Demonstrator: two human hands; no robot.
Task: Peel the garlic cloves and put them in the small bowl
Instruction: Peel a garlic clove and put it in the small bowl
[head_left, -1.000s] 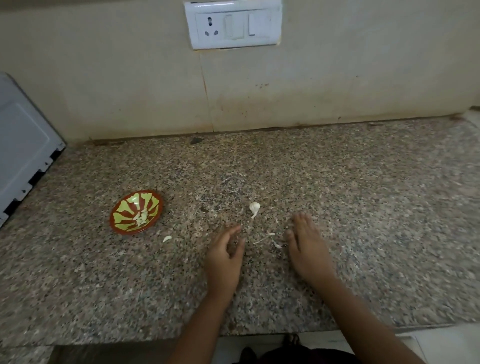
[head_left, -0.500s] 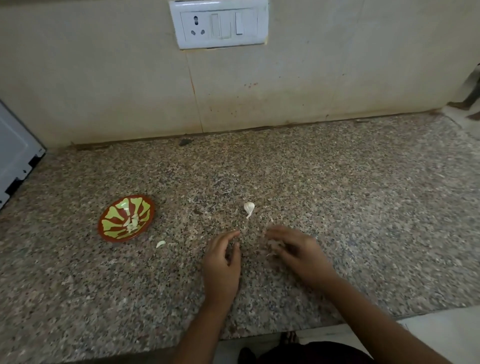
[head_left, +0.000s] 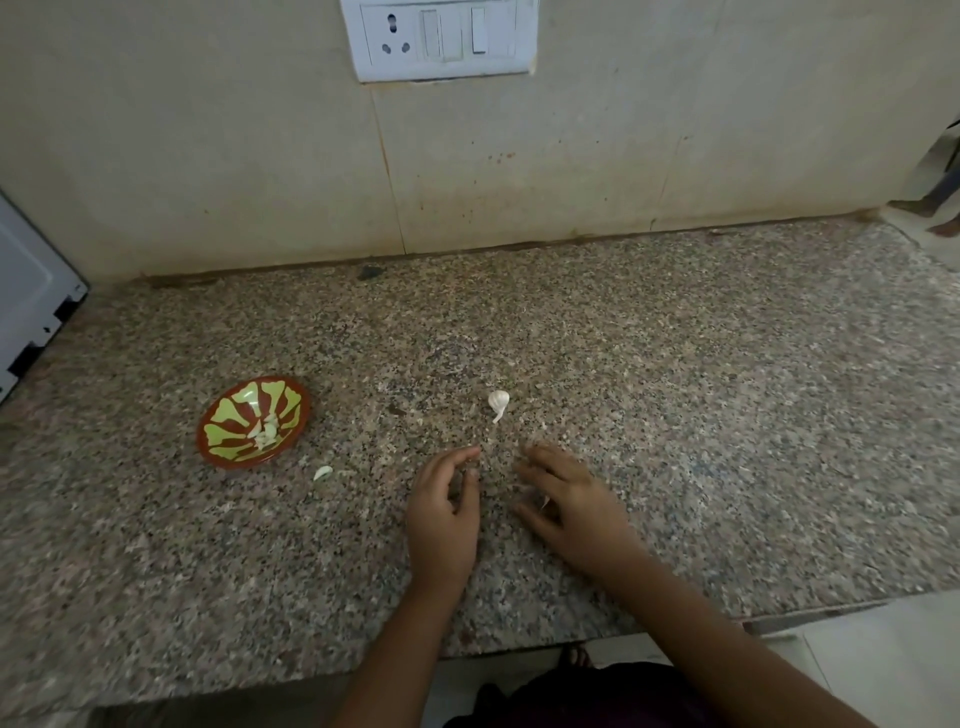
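The small red bowl (head_left: 221, 415) with a green pattern sits on the counter at the left, with peeled garlic cloves (head_left: 265, 432) inside. One unpeeled garlic clove (head_left: 498, 401) lies on the counter just beyond my hands. A small pale garlic piece (head_left: 322, 472) lies right of the bowl. My left hand (head_left: 444, 512) rests on the counter, fingers loosely curled and holding nothing. My right hand (head_left: 571, 501) is beside it, its fingers curled over a white scrap of garlic peel (head_left: 544, 502).
The speckled granite counter (head_left: 701, 415) runs back to a beige tiled wall with a white switch plate (head_left: 441, 39). A white appliance (head_left: 26, 306) stands at the far left. The counter's front edge (head_left: 311, 680) is near my body.
My right hand went from lying flat to curling leftward over the peel scraps that lay between my hands. My left hand barely moved.
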